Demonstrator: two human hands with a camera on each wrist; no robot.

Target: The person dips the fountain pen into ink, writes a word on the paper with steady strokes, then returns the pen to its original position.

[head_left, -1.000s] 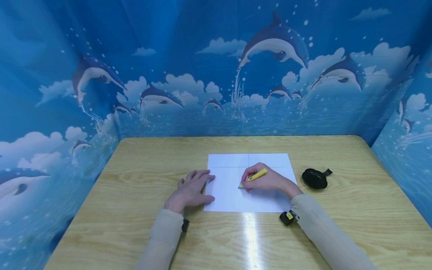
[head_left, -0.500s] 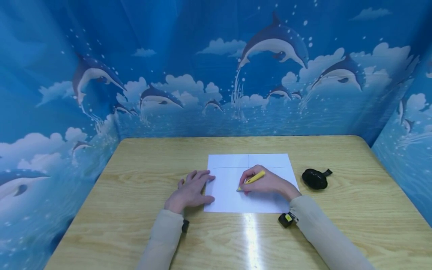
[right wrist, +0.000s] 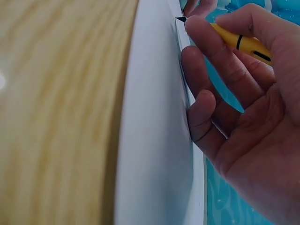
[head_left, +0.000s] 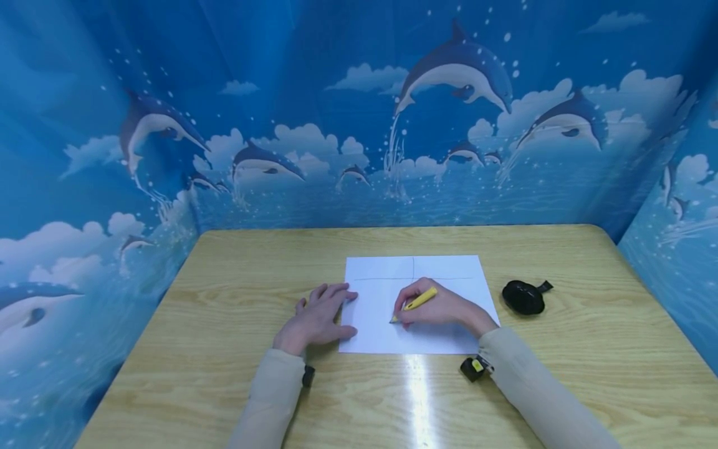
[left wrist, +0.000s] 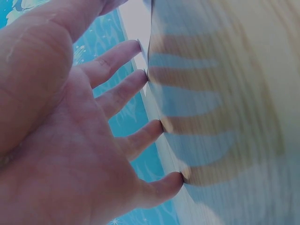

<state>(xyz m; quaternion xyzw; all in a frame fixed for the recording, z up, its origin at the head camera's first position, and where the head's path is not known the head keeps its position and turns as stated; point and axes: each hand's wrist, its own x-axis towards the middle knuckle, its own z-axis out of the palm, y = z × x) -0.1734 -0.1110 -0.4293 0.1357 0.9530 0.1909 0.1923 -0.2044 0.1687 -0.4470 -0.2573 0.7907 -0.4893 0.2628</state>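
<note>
In the head view, a white sheet of paper (head_left: 367,318) lies on the wooden table. A thin horizontal line crosses its upper part, and a short vertical line runs down to it from the top edge. My right hand (head_left: 440,307) pinches a yellow fountain pen (head_left: 422,297), its tip at the paper left of centre. Seen in the right wrist view, the dark nib (right wrist: 181,19) meets the sheet, while the lower fingers are curled against it. My left hand (head_left: 314,318) rests spread at the sheet's left edge, thumb and index fingertip on the paper.
Right of the sheet lies a black oval object (head_left: 523,297) with a short strap. Small black devices are worn at both wrists. A blue dolphin-print curtain (head_left: 359,112) hangs behind and beside the wooden table (head_left: 252,262).
My right hand and the fountain pen have moved slightly down and left over the paper, toward the near edge. The left hand and the sheet have stayed put.
</note>
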